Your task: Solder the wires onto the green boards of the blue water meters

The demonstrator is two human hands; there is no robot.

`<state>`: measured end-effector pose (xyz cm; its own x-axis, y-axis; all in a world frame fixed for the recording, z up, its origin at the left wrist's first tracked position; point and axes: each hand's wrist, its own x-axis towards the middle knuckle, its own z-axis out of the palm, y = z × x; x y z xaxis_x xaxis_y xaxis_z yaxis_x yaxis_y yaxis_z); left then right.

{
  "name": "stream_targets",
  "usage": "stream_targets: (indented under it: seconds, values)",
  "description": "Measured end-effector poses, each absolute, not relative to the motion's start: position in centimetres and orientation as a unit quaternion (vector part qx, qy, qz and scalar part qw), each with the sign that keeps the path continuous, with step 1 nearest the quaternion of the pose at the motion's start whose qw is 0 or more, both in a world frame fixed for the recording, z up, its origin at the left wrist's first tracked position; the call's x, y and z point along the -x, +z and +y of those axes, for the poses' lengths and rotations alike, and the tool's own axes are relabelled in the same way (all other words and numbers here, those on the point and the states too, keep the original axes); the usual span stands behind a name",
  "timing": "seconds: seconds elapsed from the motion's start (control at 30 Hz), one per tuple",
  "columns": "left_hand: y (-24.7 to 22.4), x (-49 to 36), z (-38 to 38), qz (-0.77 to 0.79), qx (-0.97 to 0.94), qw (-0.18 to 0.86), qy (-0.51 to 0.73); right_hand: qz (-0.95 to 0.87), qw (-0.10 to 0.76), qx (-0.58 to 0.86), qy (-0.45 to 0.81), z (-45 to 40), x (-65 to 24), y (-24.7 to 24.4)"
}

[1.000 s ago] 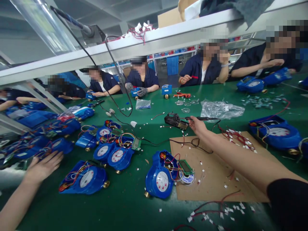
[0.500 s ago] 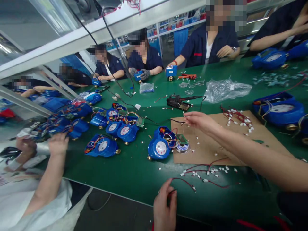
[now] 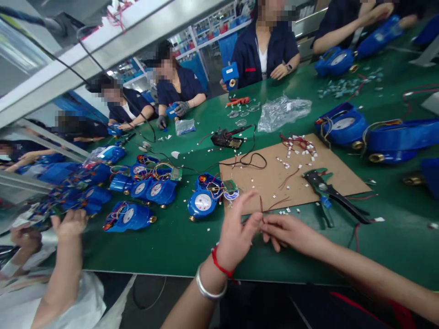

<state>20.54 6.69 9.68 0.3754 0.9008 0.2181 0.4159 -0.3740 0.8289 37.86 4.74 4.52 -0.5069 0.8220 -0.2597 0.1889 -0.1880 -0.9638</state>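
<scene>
My left hand (image 3: 236,235), with a red cord and a silver bangle at the wrist, meets my right hand (image 3: 283,228) over the near edge of the cardboard sheet (image 3: 247,167). Thin red-and-black wires (image 3: 261,203) stick up between the fingertips. My right hand pinches them. My left thumb closes on them too, its index finger raised; their lower ends are hidden. Left of my hands lies a blue water meter (image 3: 202,201) with its wiring compartment uncovered and a small green circuit board (image 3: 229,185) beside it. Partly behind my left hand is a solder spool (image 3: 231,195).
Wire strippers (image 3: 324,189) lie across the cardboard's right edge. Red wires with white connectors (image 3: 298,145) are heaped behind. A soldering iron in its stand (image 3: 228,137) sits further back. More blue meters (image 3: 154,189) stand left and right (image 3: 343,123). A co-worker's hand (image 3: 70,224) works at left.
My right hand has come back from beyond the cardboard's far left corner to meet my left hand. My left hand has moved up and forward with the wire. The view has shifted right, showing the wire strippers.
</scene>
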Motion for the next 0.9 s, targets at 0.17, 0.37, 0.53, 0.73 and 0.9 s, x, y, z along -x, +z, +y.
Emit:
stream_targets:
  seconds: [0.17,0.37,0.53,0.73,0.9]
  values:
    - [9.8,-16.6,15.2,0.508,-0.82,0.055,0.259,-0.64,0.233,0.643,0.352,6.6,-43.6,2.6]
    - [8.7,-15.5,19.6,0.513,-0.853,-0.013,0.097,-0.642,0.309,0.683,0.158,7.2,-44.6,2.2]
    - [9.1,-15.0,18.6,0.593,-0.78,0.043,0.194,-0.664,0.343,0.622,0.233,6.3,-43.4,2.2]
    - [9.8,-14.9,17.4,0.531,-0.833,0.054,0.145,-0.699,0.327,0.561,0.3,7.0,-41.0,3.0]
    - [10.5,-15.4,16.8,0.534,-0.842,-0.08,-0.009,-0.723,0.347,0.511,0.31,7.0,-39.0,4.1]
